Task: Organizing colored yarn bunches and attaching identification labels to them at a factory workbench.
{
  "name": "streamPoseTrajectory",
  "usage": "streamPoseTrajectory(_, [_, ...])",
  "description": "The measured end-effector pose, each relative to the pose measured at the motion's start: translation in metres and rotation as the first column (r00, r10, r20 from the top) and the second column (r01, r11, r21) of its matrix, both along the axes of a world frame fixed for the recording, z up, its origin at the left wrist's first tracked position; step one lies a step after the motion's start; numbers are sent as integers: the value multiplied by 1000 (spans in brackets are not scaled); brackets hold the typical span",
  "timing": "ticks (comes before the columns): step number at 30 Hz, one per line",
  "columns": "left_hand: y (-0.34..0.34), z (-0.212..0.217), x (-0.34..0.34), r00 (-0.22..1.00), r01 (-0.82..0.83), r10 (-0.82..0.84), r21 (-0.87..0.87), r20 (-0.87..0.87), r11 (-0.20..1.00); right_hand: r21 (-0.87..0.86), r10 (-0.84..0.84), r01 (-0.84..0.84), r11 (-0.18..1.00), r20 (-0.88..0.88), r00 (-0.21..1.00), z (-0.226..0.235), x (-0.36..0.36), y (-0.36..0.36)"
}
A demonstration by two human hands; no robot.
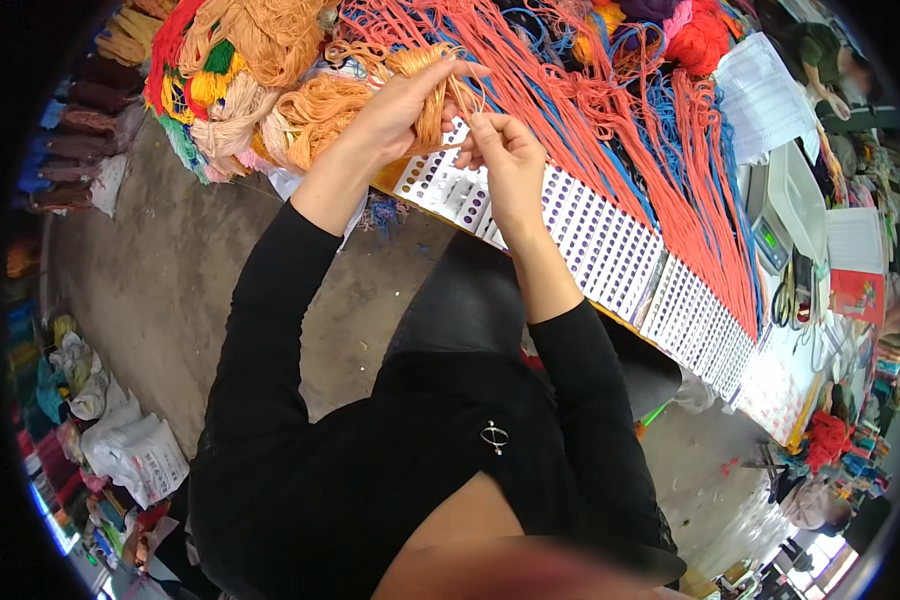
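My left hand holds a looped hank of golden-orange yarn, its index finger stretched out over the top. Thumb and fingertips of my right hand pinch strands at the right side of that hank. Below both hands lie white cards with rows of dark dots, set side by side along the table's near edge. Long coral-red strands mixed with blue ones stretch across the table just beyond my right hand. Beside my left wrist is a pile of orange yarn.
More yarn heaps, including a tan-orange one, cover the table's far left. A scale with a clear tray, scissors and a paper sheet sit at the right. White plastic bags rest on the floor. Another person is at the far right.
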State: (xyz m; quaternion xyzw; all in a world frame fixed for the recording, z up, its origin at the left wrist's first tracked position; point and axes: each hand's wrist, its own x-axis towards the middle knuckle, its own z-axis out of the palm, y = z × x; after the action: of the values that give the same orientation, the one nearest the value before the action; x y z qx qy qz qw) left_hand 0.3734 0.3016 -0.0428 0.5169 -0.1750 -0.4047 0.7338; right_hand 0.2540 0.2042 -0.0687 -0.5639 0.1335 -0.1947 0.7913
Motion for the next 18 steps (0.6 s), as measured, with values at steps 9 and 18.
streamPoseTrajectory(9, [-2,2,1,998,-28,27,-12,-55,1000,-7,-13,14,1000,42,999,1,-1,1])
streamPoseTrajectory(18, [-5,-1,-2,994,-25,18,-65,-106,998,-1,-42,42,999,28,999,-1,-1,2])
